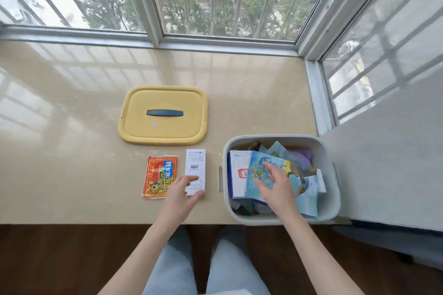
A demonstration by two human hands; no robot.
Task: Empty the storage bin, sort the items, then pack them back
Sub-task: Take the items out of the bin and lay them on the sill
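While the pale grey plastic storage bin (332, 199) sits full of papers | right hand (275, 184), fingers spread, over the blue illustrated booklet (257, 163) inside it | left hand (179, 193), fingers relaxed, touches the slim white cardboard box (195, 165) just left of the bin

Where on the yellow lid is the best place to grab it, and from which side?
Probably the dark blue handle at the centre of the yellow lid, taken from straight above: the lid lies flat with the handle facing up and uncovered.
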